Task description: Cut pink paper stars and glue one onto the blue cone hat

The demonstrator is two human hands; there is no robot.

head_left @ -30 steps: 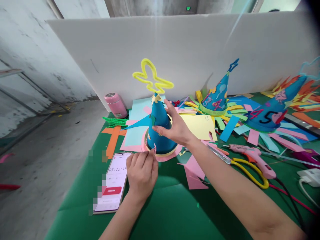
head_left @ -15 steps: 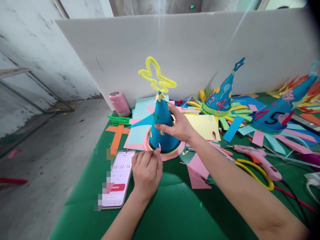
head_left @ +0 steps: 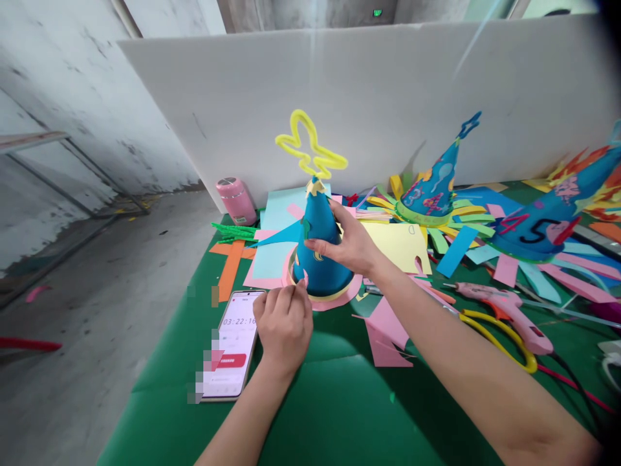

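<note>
A blue cone party hat (head_left: 321, 217) stands upright in front of me, with a pink brim (head_left: 356, 289) and a yellow butterfly-shaped pipe cleaner (head_left: 310, 139) on its tip. My right hand (head_left: 352, 243) is wrapped round the cone's right side, thumb across the front. Low at the cone's front left, my left hand (head_left: 285, 323) pinches a small pink paper piece (head_left: 304, 277) between thumb and forefinger, close against the blue surface. Whether the piece touches the cone I cannot tell. Small yellow cutouts show on the cone.
A phone (head_left: 233, 349) lies left of my left hand. Two decorated hats (head_left: 429, 184) (head_left: 538, 217) stand at the right among paper strips. A pink glue gun (head_left: 504, 304) and yellow-handled scissors (head_left: 504, 340) lie near my right forearm. A pink bottle (head_left: 236, 200) stands behind, before a white board (head_left: 272, 84).
My left hand has brought the pink piece slightly up and left, closer to the cone. The right hand keeps its hold on the hat. The whole view has shifted slightly.
</note>
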